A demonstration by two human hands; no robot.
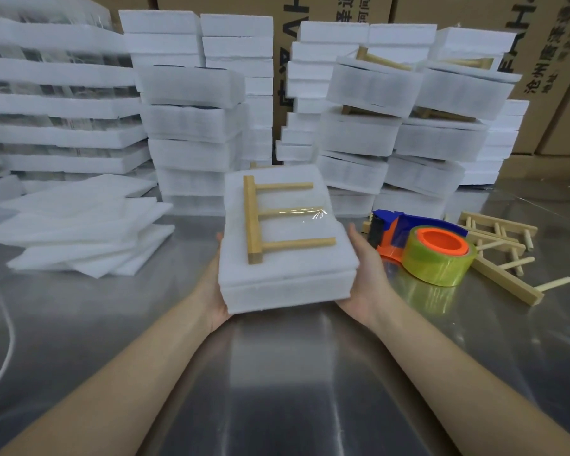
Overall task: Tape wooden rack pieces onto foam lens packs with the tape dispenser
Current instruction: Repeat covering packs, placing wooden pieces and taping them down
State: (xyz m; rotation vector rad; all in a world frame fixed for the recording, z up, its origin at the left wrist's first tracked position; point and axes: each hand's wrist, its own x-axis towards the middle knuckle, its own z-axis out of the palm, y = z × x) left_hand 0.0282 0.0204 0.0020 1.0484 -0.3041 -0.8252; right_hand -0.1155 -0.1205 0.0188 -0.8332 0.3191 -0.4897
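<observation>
A white foam lens pack (287, 284) is held up above the steel table between both hands. My left hand (216, 291) grips its left side and my right hand (366, 278) grips its right side, fingers hidden beneath. A wooden rack piece (254, 222) with three pegs lies on top, and a strip of clear tape (306, 216) crosses its middle peg. The tape dispenser (422, 248), blue and orange with a yellowish roll, lies on the table just right of my right hand.
Loose wooden rack pieces (504, 258) lie at the right behind the dispenser. Flat foam sheets (83, 232) are piled at the left. Stacks of foam packs (195, 126) and cardboard boxes (547, 60) fill the back. The steel table (287, 390) reaches toward me.
</observation>
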